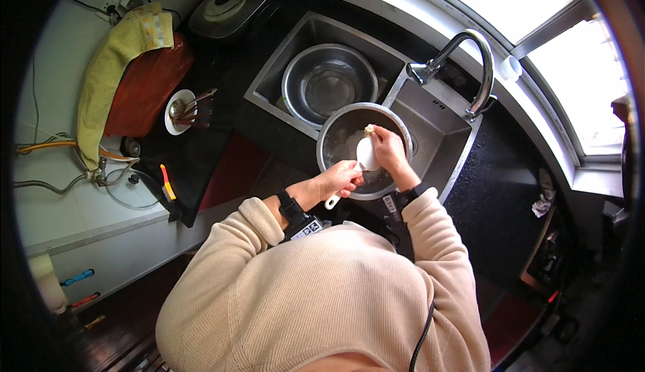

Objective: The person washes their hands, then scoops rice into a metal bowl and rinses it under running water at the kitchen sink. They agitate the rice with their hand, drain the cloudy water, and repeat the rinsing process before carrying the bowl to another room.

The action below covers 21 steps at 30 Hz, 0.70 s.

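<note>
My left hand [340,181] grips the handle of a white scoop or ladle [368,154], whose pale bowl sits over a round metal basin [336,123]. Between the fingertips of my right hand [388,149] is a small cream-coloured piece [369,129], too small to name surely; that hand is right beside the scoop's bowl. Cloudy liquid appears to lie in the basin, partly hidden by both hands. The basin stands across the near side of a double steel sink [428,115]. Another steel bowl [330,88] rests in the left compartment.
A chrome faucet [484,64] arches over the right compartment. Left on the black counter are a white container of utensils [176,129], a red box-like object [146,89] under a yellow towel [103,84], and a red-and-yellow brush [167,183]. A lidded pan [227,11] stands behind.
</note>
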Each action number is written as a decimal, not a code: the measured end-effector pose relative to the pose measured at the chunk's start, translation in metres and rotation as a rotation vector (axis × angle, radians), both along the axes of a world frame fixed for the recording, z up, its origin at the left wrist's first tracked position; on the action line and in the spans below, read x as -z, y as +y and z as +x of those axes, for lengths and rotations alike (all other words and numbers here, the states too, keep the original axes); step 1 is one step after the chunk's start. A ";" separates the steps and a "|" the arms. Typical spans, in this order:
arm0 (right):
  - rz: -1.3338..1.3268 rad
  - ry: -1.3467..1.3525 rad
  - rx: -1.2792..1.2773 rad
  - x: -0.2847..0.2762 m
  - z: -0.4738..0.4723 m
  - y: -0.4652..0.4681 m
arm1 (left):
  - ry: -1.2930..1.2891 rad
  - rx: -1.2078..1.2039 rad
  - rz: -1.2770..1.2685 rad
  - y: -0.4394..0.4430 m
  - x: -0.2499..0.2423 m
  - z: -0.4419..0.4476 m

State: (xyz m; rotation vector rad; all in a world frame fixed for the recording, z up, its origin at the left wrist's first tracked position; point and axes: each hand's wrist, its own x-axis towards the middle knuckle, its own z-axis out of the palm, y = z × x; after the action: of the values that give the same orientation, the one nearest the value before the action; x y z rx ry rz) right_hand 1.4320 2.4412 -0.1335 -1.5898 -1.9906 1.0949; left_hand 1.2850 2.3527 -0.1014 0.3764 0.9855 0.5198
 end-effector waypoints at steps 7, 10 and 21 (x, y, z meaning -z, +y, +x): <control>0.246 -0.439 -0.175 0.033 0.001 -0.028 | 0.161 -0.176 0.034 0.002 0.001 -0.022; -0.008 -0.524 -0.455 0.051 -0.001 -0.039 | 0.196 -0.201 0.108 0.004 0.007 -0.020; -0.025 0.549 0.234 -0.019 0.001 -0.030 | 0.266 -0.127 0.137 0.005 0.005 -0.013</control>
State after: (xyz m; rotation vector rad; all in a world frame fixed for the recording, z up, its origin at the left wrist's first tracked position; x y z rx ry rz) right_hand 1.4328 2.4109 -0.1142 -1.3064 -1.4015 1.2904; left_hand 1.2723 2.3574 -0.1063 0.5169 1.2393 0.6665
